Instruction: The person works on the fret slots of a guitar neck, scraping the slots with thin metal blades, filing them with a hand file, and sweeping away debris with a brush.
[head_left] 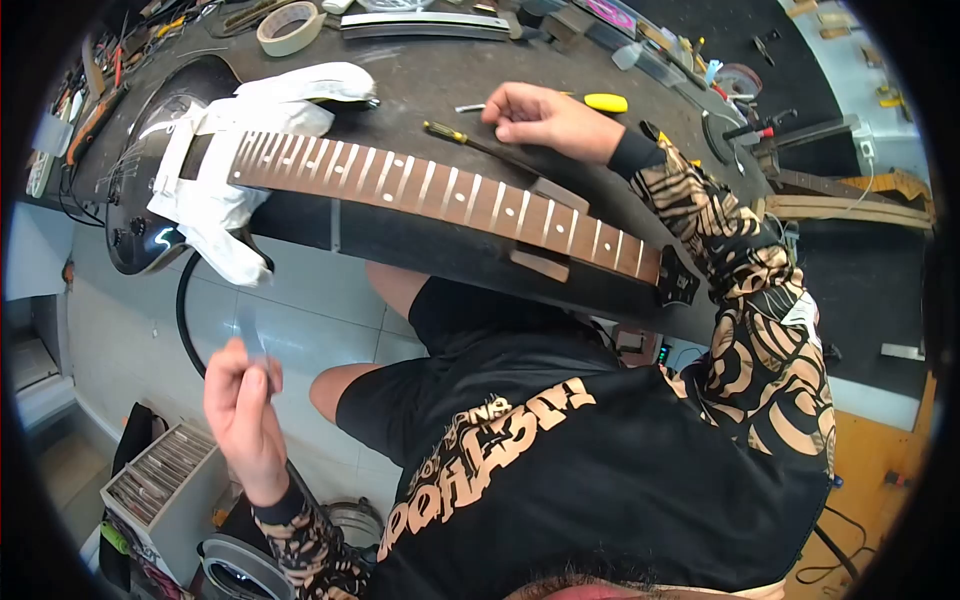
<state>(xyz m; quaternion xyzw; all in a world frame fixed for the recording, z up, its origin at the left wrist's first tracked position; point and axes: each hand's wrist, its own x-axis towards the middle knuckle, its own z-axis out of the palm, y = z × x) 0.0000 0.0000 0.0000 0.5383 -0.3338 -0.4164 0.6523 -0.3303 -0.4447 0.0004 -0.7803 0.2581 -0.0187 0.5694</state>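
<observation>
An electric guitar with a dark body [125,225] lies across the bench, its rosewood fretboard [450,195] facing up and its headstock [678,278] at the right. White cloth or paper [205,190] covers part of the body around the pickups. Below the guitar body, apart from it, my left hand [243,415] pinches a small thin object [255,335], smeared by motion. On the far side of the neck, my right hand [555,122] hovers or rests at the bench with fingers loosely curled. A yellow-handled tool [605,102] lies just behind it, its shaft partly hidden.
A screwdriver [450,133] lies beside the neck. Small wooden blocks [540,264] sit along the neck. A roll of masking tape [288,28] and a metal straightedge bar [425,25] are at the back. A box of flat packets [160,475] stands at lower left.
</observation>
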